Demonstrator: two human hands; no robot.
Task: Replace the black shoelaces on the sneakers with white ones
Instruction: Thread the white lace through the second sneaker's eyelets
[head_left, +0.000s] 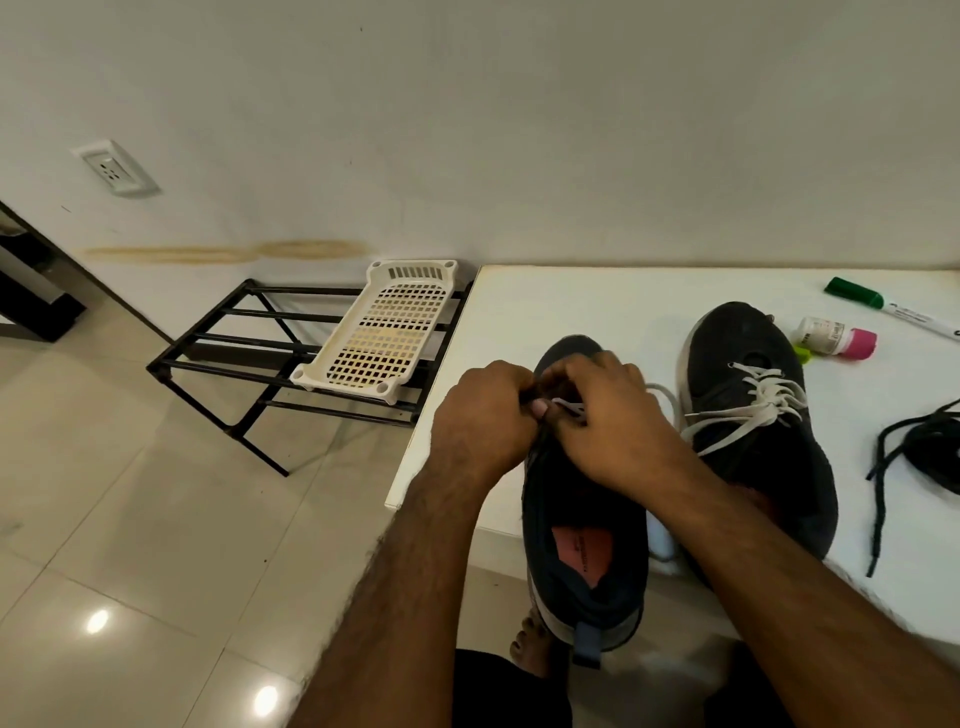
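Observation:
A dark sneaker (584, 525) lies at the near edge of the white table (571, 306), heel toward me and overhanging the edge. My left hand (485, 421) and my right hand (610, 421) meet over its eyelets and pinch a white shoelace (566, 405) between their fingertips. A loop of that lace (667, 397) shows to the right of my right hand. A second dark sneaker (748, 410) stands to the right, laced in white (763, 400). A removed black shoelace (914, 452) lies loose at the table's right.
A green marker (883, 306) and a small bottle with a pink cap (836, 338) lie at the table's back right. A black metal rack (291, 353) holding a white plastic basket (384, 332) stands on the tiled floor left of the table. My bare foot (530, 644) shows below the sneaker's heel.

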